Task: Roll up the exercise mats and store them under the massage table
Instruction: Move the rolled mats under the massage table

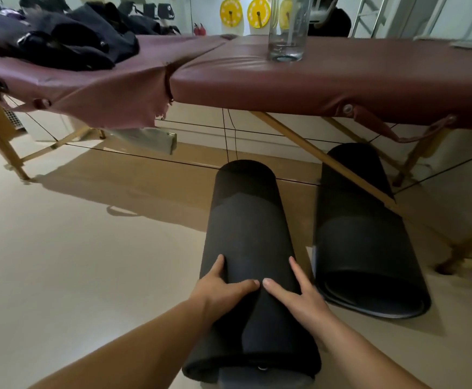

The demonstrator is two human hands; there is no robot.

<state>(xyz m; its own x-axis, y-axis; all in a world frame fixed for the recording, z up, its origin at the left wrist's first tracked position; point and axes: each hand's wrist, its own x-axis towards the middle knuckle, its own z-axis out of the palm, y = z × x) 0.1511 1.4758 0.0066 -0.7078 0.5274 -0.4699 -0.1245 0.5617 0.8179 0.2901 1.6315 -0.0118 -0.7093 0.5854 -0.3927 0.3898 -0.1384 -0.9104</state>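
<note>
A rolled black mat (246, 220) is being pressed down on the pale floor (60, 248), its far end lying just under the edge of the maroon counter (285, 82). It is being touched by the left hand (223, 284) and the right hand (299, 293), both spread flat with fingers straight, thumbs nearly meeting. A second rolled mat (364, 240) is lying just beside it, partly under the counter. A tall glass (288, 29) and dark clothing (69, 43) are being carried on the counter

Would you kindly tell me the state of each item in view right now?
Near mat, rolled, lying on floor.
Second mat, rolled, partly under table.
Massage table, unfolded, standing.
Glass, upright.
Left hand, pressing near mat.
Right hand, pressing near mat.
</note>
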